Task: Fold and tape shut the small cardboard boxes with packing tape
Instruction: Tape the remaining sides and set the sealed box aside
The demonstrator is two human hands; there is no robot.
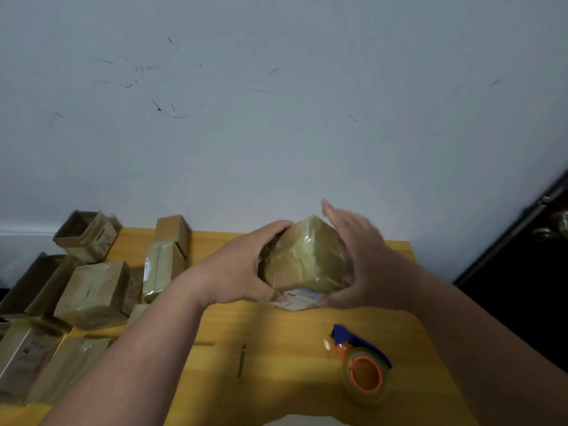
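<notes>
A small cardboard box (304, 259) wrapped in shiny clear tape sits tilted on the yellow table (276, 348), a white label showing at its near bottom edge. My left hand (242, 269) grips its left side, fingers curled over the top and thumb under the near edge. My right hand (359, 256) lies flat against the box's right side with its fingers straight and blurred. A tape dispenser (362, 364), with a blue handle and an orange core holding a clear roll, lies on the table near my right forearm.
Several taped cardboard boxes (95, 293) are piled at the table's left, one open-topped box (86, 235) at the back. A scuffed white wall (276, 118) rises right behind the table. A dark door (528, 256) with a knob stands at the right.
</notes>
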